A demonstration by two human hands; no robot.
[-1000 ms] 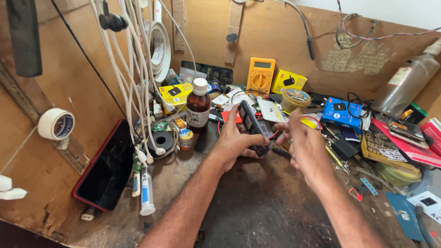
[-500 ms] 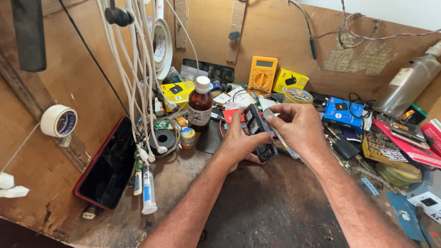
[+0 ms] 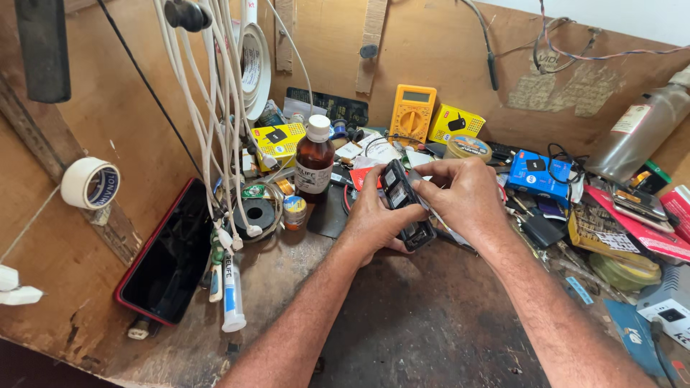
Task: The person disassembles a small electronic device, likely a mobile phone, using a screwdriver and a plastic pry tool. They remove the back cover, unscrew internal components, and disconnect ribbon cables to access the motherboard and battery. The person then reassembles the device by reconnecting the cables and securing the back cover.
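A small black phone (image 3: 405, 202) with its back open is held upright-tilted over the dark worn bench (image 3: 402, 323). My left hand (image 3: 374, 219) cradles it from below and from the left. My right hand (image 3: 463, 194) grips its right side, with the fingers curled over the upper edge and the thumb against the open back. Both forearms reach in from the bottom of the view.
A brown bottle with a white cap (image 3: 315, 159) stands left of my hands. White cables (image 3: 215, 136) hang by a red-edged phone (image 3: 167, 255). A yellow multimeter (image 3: 412, 113), yellow and blue boxes, tape rolls and small parts crowd the back and right.
My right hand has come in from the right and closed on the phone's side. The phone has been turned more upright between both hands.
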